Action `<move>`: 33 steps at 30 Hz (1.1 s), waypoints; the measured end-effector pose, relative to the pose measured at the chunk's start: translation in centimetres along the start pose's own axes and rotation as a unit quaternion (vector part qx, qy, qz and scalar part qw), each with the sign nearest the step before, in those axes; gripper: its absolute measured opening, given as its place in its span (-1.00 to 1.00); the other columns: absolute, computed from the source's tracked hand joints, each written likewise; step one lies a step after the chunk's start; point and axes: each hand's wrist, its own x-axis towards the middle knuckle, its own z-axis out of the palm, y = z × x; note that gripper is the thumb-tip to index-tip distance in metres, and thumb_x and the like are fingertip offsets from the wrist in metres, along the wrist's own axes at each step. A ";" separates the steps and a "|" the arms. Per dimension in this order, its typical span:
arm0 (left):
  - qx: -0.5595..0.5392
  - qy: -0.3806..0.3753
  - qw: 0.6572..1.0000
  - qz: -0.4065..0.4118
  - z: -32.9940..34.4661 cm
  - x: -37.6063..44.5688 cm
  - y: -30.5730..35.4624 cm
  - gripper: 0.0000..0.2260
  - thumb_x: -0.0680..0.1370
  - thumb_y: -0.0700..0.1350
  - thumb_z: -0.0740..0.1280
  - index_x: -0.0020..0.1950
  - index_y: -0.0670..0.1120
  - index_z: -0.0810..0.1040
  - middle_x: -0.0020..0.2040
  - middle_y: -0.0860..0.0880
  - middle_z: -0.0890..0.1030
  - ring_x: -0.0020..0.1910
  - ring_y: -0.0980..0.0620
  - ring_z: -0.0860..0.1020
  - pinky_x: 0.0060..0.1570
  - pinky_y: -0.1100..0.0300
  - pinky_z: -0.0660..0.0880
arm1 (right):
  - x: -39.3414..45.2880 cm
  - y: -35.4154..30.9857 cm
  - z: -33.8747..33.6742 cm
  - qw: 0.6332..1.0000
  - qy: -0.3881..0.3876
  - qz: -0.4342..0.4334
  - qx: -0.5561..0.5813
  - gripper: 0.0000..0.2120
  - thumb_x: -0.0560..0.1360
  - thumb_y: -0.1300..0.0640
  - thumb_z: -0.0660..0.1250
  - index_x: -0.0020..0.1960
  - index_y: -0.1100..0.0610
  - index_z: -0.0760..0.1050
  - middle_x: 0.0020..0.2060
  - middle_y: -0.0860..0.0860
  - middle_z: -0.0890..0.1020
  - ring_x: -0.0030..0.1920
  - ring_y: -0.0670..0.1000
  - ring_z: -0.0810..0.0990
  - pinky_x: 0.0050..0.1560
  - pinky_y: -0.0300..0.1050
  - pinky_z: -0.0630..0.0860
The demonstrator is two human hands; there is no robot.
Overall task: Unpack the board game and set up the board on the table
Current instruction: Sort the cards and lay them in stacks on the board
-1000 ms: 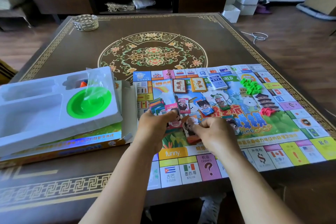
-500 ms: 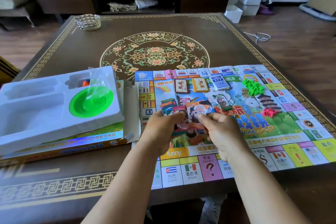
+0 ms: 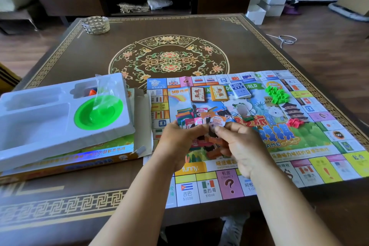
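1. Two hands met over the middle of the board: the left hand [image 3: 180,142] had its fingers curled round a fanned bundle of play money [image 3: 196,119], and the right hand [image 3: 237,142] pinched the nearest note of that fan between thumb and forefinger, probably to peel it off or square the stack.
2. Under the right hand lay some orange pieces [image 3: 216,142], partly hidden, so I could not tell whether any finger touched them.
3. Beyond the hands, three card decks [image 3: 218,93] sat in a row near the far edge of the board's picture, apparently parked where players could reach them.
4. Green houses [image 3: 277,94] were heaped toward the far right, with red pieces [image 3: 295,123] in a smaller pile nearer, kept apart by colour.
5. Beneath all this, the game board [image 3: 329,168] lay unfolded flat on the table [image 3: 259,46], its near edge at the table's front.
6. Left of the board, the white tray [image 3: 40,126] rested on the game box [image 3: 69,158], holding a green dish [image 3: 97,113], set aside as mostly emptied.
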 end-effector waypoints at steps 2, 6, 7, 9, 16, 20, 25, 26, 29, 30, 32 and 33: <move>-0.005 -0.005 1.000 -0.002 0.0 0.0 0.0 -0.90 0.43 -0.31 0.43 -0.11 -0.15 0.59 -0.20 -0.16 0.67 -0.34 -0.08 0.63 -0.46 0.27 0.50 | 0.3 0.1 -0.2 1.000 0.017 0.006 0.001 -0.90 0.47 0.11 0.39 -0.20 0.11 0.59 -0.34 0.00 0.64 -0.38 -0.02 0.54 -0.51 -0.28 0.38; -0.003 -0.006 1.000 -0.008 -0.1 0.1 -0.1 -0.88 0.42 -0.31 0.43 -0.09 -0.16 0.58 -0.16 -0.17 0.67 -0.27 -0.12 0.63 -0.38 0.19 0.57 | 0.3 0.1 -0.2 1.000 0.020 0.000 0.002 -0.90 0.45 0.11 0.42 -0.23 0.10 0.58 -0.35 -0.01 0.64 -0.35 -0.03 0.54 -0.46 -0.24 0.39; -0.001 -0.007 1.000 -0.009 -0.1 0.1 -0.1 -0.88 0.42 -0.32 0.43 -0.10 -0.16 0.58 -0.16 -0.17 0.67 -0.24 -0.12 0.63 -0.31 0.14 0.60 | 0.2 0.1 -0.2 1.000 0.015 -0.002 0.000 -0.89 0.44 0.11 0.43 -0.24 0.09 0.58 -0.35 -0.01 0.64 -0.34 -0.04 0.55 -0.45 -0.24 0.40; 0.004 -0.011 1.000 -0.010 -0.2 0.1 -0.2 -0.88 0.42 -0.32 0.43 -0.12 -0.16 0.57 -0.17 -0.16 0.68 -0.22 -0.12 0.64 -0.20 0.08 0.60 | 0.2 0.1 -0.1 1.000 0.011 0.000 0.002 -0.89 0.43 0.12 0.44 -0.25 0.09 0.56 -0.32 -0.01 0.64 -0.32 -0.04 0.56 -0.44 -0.23 0.41; 0.027 -0.027 0.999 -0.021 -0.5 0.2 -0.1 -0.88 0.40 -0.32 0.45 -0.13 -0.15 0.58 -0.12 -0.18 0.68 -0.10 -0.16 0.65 -0.01 -0.01 0.59 | 0.5 0.3 -0.4 0.999 0.002 0.048 -0.002 -0.87 0.38 0.07 0.49 -0.21 0.08 0.57 -0.28 0.01 0.66 -0.32 -0.02 0.54 -0.47 -0.21 0.37; 0.026 -0.037 0.999 -0.024 -0.6 0.2 -0.1 -0.87 0.40 -0.31 0.45 -0.11 -0.16 0.58 -0.15 -0.15 0.68 -0.13 -0.13 0.66 -0.12 0.07 0.62 | 0.5 0.3 -0.4 0.999 -0.003 0.046 -0.009 -0.84 0.36 0.03 0.49 -0.24 0.09 0.57 -0.29 0.01 0.66 -0.29 0.00 0.52 -0.47 -0.21 0.35; 0.032 -0.030 0.999 -0.029 -0.7 0.3 -0.1 -0.85 0.38 -0.32 0.47 -0.12 -0.16 0.58 -0.13 -0.17 0.69 -0.11 -0.15 0.66 -0.05 0.01 0.60 | 0.6 0.2 -0.6 0.998 -0.022 0.054 -0.012 -0.82 0.34 0.03 0.51 -0.19 0.12 0.60 -0.41 -0.06 0.59 -0.39 -0.08 0.46 -0.46 -0.21 0.34; 0.031 -0.030 0.999 -0.031 -0.7 0.4 -0.1 -0.84 0.36 -0.31 0.47 -0.12 -0.16 0.58 -0.12 -0.18 0.69 -0.10 -0.16 0.67 -0.05 0.00 0.60 | 0.7 0.2 -0.8 0.998 -0.026 0.057 -0.002 -0.83 0.34 0.04 0.51 -0.19 0.12 0.61 -0.42 -0.06 0.56 -0.41 -0.09 0.43 -0.46 -0.22 0.34; 0.026 -0.042 0.998 -0.035 -0.5 0.2 -0.1 -0.80 0.32 -0.31 0.50 -0.11 -0.19 0.59 -0.12 -0.21 0.69 -0.13 -0.17 0.67 -0.11 0.01 0.62 | 0.9 0.2 -1.1 0.999 -0.025 0.036 0.019 -0.90 0.39 0.14 0.47 -0.22 0.12 0.56 -0.44 -0.02 0.49 -0.44 -0.09 0.39 -0.50 -0.25 0.33; 0.028 -0.041 0.998 -0.035 -0.5 0.3 -0.2 -0.80 0.32 -0.31 0.50 -0.11 -0.19 0.59 -0.12 -0.21 0.69 -0.13 -0.17 0.67 -0.11 0.02 0.62 | 0.9 0.1 -1.0 0.999 -0.020 0.024 0.010 -0.90 0.40 0.17 0.46 -0.23 0.12 0.56 -0.45 -0.02 0.49 -0.44 -0.09 0.40 -0.51 -0.26 0.33; 0.031 -0.031 0.999 -0.030 -0.6 0.3 -0.2 -0.82 0.33 -0.32 0.49 -0.11 -0.18 0.59 -0.13 -0.20 0.69 -0.14 -0.16 0.67 -0.13 0.02 0.62 | 0.9 0.1 -0.9 1.000 0.000 0.007 -0.014 -0.91 0.41 0.17 0.46 -0.23 0.14 0.57 -0.49 -0.05 0.50 -0.47 -0.11 0.41 -0.51 -0.26 0.33; 0.029 -0.019 0.999 -0.027 -0.7 0.4 -0.2 -0.82 0.34 -0.32 0.49 -0.11 -0.18 0.59 -0.15 -0.19 0.70 -0.17 -0.15 0.67 -0.17 0.04 0.62 | 1.0 0.1 -1.0 0.999 0.017 0.003 -0.027 -0.90 0.41 0.16 0.46 -0.24 0.13 0.57 -0.51 -0.06 0.50 -0.48 -0.10 0.40 -0.51 -0.24 0.32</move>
